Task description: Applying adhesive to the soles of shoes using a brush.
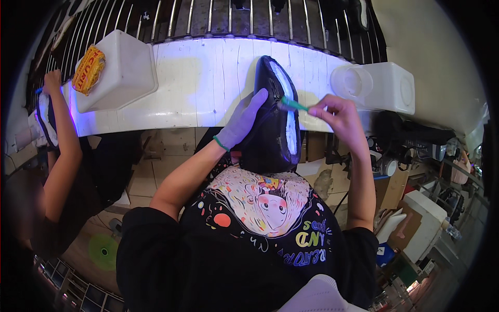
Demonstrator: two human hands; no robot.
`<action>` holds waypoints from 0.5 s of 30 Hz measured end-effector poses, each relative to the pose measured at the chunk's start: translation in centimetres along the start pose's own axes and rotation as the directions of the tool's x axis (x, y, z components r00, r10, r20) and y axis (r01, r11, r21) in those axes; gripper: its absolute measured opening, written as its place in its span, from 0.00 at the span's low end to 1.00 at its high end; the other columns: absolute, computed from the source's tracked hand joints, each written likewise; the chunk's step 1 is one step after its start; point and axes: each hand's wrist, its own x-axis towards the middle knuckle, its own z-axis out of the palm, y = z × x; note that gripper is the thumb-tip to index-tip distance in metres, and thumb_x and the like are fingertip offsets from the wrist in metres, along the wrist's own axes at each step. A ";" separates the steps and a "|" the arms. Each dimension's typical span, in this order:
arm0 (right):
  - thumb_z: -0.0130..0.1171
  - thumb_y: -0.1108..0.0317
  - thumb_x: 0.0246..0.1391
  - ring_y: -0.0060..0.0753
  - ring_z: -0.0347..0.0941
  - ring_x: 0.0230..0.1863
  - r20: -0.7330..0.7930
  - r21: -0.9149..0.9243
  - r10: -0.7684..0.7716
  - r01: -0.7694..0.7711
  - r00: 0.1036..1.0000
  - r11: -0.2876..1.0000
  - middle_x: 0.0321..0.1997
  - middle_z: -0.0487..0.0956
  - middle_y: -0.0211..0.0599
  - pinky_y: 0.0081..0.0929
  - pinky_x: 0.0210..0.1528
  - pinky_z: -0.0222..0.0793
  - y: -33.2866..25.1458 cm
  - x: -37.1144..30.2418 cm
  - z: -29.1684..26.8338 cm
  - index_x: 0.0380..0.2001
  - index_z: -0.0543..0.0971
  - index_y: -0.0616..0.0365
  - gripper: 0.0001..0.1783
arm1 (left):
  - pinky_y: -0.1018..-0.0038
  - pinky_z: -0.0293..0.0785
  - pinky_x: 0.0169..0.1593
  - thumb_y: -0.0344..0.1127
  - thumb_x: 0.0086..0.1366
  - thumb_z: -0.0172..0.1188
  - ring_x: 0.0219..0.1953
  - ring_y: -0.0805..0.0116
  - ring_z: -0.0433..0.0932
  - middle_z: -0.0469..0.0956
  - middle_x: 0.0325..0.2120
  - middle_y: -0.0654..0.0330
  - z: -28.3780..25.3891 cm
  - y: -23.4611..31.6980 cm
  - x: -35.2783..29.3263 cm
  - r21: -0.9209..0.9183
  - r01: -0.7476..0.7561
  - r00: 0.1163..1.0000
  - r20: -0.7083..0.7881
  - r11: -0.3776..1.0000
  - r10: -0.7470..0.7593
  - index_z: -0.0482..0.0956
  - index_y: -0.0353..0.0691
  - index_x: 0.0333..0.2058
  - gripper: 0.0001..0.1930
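As I view it remotely, the black boot (262,143) has one end over the white workbench (213,106), the other near the wearer's printed shirt (270,205). L hand (243,124), gloved, grasps the boot's left side. R hand (339,117), bare, pinches a green-handled brush (296,105), bristles at the boot's pale strip (291,132); exact contact I can't confirm. Left of boot: white plastic container (125,70) w/ yellow packet (89,70) on it. Right of boot: translucent round tub (352,82), white jug (396,89) adj.

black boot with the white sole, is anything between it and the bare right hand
Only the slim green-handled brush, held in the bare right hand, lies between it and the black white-soled boot; nothing else visible does.
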 end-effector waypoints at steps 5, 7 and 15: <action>0.67 0.69 0.49 0.14 0.57 0.21 0.088 0.083 -0.102 0.095 0.991 0.992 0.21 0.75 0.26 0.19 0.23 0.52 -0.4 0.3 -0.4 0.27 0.82 0.62 0.07 | 0.76 0.71 0.48 0.55 0.67 0.51 0.41 0.75 0.74 0.76 0.41 0.59 -0.6 1.6 0.9 0.024 -0.056 0.998 0.009 0.998 0.056 0.72 0.30 0.50 0.30; 0.67 0.69 0.49 0.14 0.59 0.21 0.154 0.095 -0.149 0.136 0.977 0.986 0.22 0.76 0.26 0.19 0.24 0.53 -0.9 -0.2 -0.8 0.26 0.82 0.62 0.07 | 0.76 0.71 0.48 0.56 0.66 0.51 0.41 0.75 0.75 0.76 0.41 0.60 -0.6 2.7 0.9 0.045 -0.009 1.000 0.029 0.999 0.008 0.73 0.31 0.49 0.29; 0.69 0.75 0.43 0.26 0.74 0.30 0.302 0.180 -0.184 0.133 0.935 0.975 0.24 0.77 0.34 0.23 0.37 0.70 -2.9 -1.2 -2.0 0.22 0.79 0.67 0.08 | 0.75 0.73 0.49 0.55 0.67 0.50 0.41 0.73 0.77 0.77 0.43 0.58 0.5 5.6 1.4 0.113 0.069 0.996 0.050 0.991 -0.075 0.72 0.31 0.51 0.29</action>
